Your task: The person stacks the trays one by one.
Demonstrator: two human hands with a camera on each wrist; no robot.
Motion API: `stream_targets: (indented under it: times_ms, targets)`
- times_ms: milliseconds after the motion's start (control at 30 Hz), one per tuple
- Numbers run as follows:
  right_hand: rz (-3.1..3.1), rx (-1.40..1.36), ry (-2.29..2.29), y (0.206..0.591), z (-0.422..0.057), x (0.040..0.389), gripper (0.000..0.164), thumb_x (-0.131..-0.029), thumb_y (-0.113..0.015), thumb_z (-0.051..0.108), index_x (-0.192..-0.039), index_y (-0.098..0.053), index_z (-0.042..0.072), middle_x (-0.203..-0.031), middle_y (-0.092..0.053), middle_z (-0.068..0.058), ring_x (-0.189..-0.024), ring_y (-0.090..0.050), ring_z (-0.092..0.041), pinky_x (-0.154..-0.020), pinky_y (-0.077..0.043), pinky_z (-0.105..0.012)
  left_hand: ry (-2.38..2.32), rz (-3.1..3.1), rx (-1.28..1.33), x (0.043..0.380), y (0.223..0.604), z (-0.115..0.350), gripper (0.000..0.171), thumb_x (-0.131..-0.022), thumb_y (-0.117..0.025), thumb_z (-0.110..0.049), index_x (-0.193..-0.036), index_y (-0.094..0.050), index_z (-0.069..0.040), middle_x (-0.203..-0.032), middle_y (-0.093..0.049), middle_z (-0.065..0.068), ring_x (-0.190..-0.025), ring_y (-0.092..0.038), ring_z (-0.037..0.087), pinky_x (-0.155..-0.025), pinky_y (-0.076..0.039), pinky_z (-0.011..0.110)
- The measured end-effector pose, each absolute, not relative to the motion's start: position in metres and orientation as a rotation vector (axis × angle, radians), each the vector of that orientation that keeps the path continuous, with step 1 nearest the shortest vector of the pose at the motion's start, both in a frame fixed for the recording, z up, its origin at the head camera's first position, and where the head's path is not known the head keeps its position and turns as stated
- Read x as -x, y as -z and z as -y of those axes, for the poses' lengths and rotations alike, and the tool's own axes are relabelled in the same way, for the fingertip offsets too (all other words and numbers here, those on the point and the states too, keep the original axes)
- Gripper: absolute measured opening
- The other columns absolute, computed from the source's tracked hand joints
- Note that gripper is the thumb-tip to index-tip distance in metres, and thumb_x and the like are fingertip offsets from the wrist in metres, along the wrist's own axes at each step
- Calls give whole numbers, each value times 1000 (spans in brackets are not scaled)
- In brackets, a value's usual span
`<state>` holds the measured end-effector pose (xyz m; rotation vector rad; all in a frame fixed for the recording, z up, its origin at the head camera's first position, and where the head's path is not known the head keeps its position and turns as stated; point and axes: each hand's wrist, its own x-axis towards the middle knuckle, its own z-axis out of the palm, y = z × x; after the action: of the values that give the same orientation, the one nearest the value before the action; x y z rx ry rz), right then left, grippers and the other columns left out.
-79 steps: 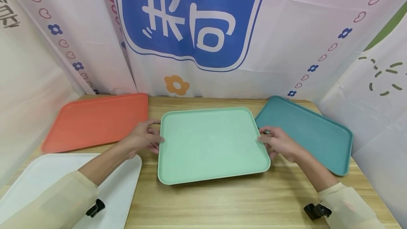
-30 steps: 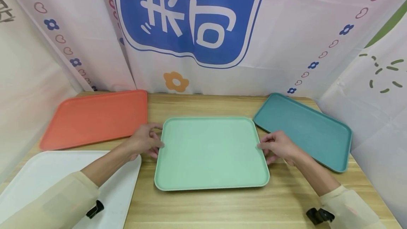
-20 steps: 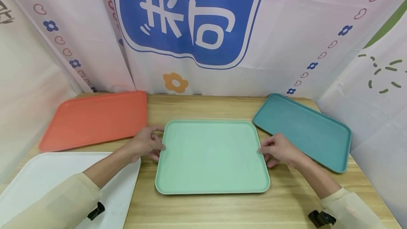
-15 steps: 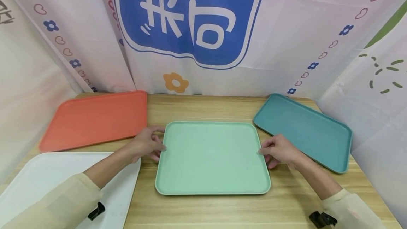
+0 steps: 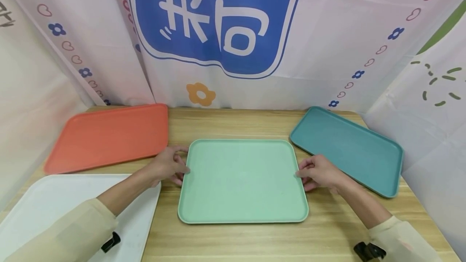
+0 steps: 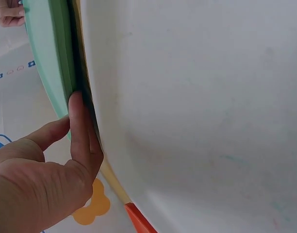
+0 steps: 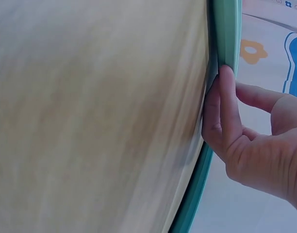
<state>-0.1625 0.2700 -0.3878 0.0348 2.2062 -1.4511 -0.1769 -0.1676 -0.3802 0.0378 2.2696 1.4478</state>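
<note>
A light green rectangular tray (image 5: pixel 243 181) lies level at the middle of the wooden table, low over the wood. My left hand (image 5: pixel 168 165) pinches its left edge, thumb at the rim and the other fingers at the side and below. On the opposite edge, my right hand (image 5: pixel 316 171) does the same. In the left wrist view, fingertips of the left hand (image 6: pixel 51 165) press the outer wall of the green tray (image 6: pixel 65 53). The right wrist view has the right hand (image 7: pixel 257 141) against the other wall of the tray (image 7: pixel 227 36).
An orange-red tray (image 5: pixel 113 138) lies at the back left, and a white tray (image 5: pixel 127 221) sits at the front left under my left forearm. A teal tray (image 5: pixel 349 153) lies angled at the back right. Printed cloth (image 5: pixel 320 31) encloses the table (image 5: pixel 225 241) behind and at both sides.
Both hands have brought the light green tray down and nearer to me, and its earlier tilt has levelled out. Over the last half second tray and hands have hardly moved.
</note>
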Motion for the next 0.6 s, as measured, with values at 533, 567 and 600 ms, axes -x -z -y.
stream_targets:
  times_ms: [533,567,600]
  targets:
    - [-2256,-42,1444,386,-267,158,24,-96,-66,-4,-115,-57,-15,-91,-63,-14,-79,-64,-23,-70,-64,-39,-1435,-2277,-29,178,383,168,74,-90,-70,10,-154,-33,10,-88,-60,16,-69,-65,22,-60,-64,37]
    - [-2263,-41,1440,386,-267,157,24,-96,-66,-4,-116,-57,-15,-92,-63,-15,-80,-64,-23,-70,-64,-39,-1432,-2280,-26,178,383,168,74,-90,-70,10,-154,-33,10,-88,-60,16,-69,-65,22,-60,-64,37]
    - [-2269,-38,1436,386,-267,157,24,-96,-66,-4,-115,-58,-15,-92,-63,-15,-80,-64,-23,-70,-64,-39,-1430,-2282,-20,178,383,167,74,-90,-70,10,-154,-33,10,-88,-60,16,-69,-65,22,-60,-64,37]
